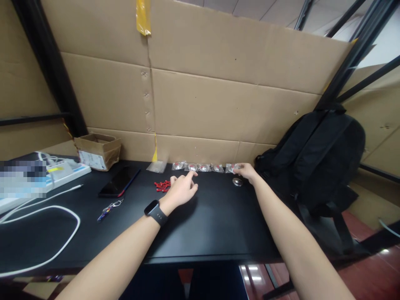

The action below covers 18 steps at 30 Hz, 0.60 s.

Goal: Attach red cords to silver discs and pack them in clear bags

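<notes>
Several small clear plastic packets (204, 167) lie in a row along the back of the black table, each with something round and a bit of red inside. My right hand (248, 172) has its fingertips closed on the rightmost clear packet (230, 168). Just below that packet sits a shiny round metal piece (237, 182). My left hand (183, 188), with a black watch on its wrist, reaches over the table. Its index finger points at a packet in the row, and nothing shows in its fingers. A pile of red strips (161, 186) lies beside it, partly hidden by the hand.
A flat clear bag (157, 166) lies left of the row. Farther left are a phone (119, 181), a keyring (109, 209), an open cardboard box (98, 150) and a white cable (73, 212). A black backpack (325, 154) stands right; a cardboard wall (203, 104) closes the back.
</notes>
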Motion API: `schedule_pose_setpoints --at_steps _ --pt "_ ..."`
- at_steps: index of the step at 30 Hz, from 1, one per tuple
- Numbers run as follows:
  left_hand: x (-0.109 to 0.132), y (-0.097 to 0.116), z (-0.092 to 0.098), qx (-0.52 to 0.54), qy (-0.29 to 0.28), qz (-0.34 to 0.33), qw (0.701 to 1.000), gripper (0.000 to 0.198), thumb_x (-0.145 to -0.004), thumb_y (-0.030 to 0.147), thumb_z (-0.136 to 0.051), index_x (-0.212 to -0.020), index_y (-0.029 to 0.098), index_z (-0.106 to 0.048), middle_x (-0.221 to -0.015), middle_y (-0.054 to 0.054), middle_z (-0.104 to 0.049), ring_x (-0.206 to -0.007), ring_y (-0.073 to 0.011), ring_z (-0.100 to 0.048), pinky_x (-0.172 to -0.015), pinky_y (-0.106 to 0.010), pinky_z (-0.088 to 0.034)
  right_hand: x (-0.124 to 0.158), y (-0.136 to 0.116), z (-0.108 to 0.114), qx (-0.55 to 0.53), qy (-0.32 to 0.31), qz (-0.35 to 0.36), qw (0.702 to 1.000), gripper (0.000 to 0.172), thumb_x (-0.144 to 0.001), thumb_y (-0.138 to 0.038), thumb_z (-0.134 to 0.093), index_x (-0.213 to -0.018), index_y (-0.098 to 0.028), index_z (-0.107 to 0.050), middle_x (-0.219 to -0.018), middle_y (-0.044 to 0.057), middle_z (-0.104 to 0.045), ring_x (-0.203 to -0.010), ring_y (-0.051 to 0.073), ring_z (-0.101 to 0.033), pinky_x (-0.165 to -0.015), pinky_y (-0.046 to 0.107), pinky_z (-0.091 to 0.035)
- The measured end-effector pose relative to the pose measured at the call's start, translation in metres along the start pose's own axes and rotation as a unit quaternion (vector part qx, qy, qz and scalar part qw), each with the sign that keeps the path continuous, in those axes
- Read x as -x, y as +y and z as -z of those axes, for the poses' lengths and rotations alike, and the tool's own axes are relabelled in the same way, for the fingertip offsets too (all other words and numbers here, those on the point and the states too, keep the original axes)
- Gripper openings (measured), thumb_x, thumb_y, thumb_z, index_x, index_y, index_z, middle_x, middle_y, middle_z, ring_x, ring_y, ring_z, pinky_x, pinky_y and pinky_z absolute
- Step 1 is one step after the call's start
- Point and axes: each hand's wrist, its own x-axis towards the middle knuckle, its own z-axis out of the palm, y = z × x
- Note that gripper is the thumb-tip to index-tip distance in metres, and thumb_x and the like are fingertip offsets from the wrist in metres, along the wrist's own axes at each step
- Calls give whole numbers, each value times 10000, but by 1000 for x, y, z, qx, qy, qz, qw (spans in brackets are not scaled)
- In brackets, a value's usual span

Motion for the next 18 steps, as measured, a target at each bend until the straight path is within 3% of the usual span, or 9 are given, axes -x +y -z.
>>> schedule_pose_setpoints --at_steps 5,9,13,18 --pt "1 -1 0 -6 -16 -16 1000 258 -926 336 -489 -1168 294 -570 -889 -15 -756 -1001 -241 -637 -890 -406 -294 -22 6 -7 55 -15 -8 998 167 -673 -196 -789 -807 -104 -756 -638 66 -730 -513 127 -588 -508 225 -477" --pt "0 -2 5 -20 -21 -26 999 235 -957 361 -439 -994 278 -657 -894 -27 -759 -976 -241 -639 -881 -410 -298 -38 16 -15 117 5 -7 993 147 -634 -238 -822 -716 -133 -759 -685 78 -742 -663 202 -687 -640 270 -522" --pt "0 -5 9 -38 -17 -30 999 226 -936 345 -469 -909 274 -682 -862 -22 -754 -952 -242 -640 -888 -419 -307 -43 28 -17 172 38 0 984 221 -636 -301 -822 -790 -150 -773 -875 127 -773 -907 282 -721 -795 311 -529" --pt "-8 -23 25 -83 5 4 996 240 -910 335 -482 -881 268 -710 -906 -44 -760 -971 -257 -639 -917 -433 -337 -34 28 -8 205 82 21 975 341 -713 -334 -763 -984 -127 -756 -1080 180 -745 -1028 286 -697 -873 334 -520"
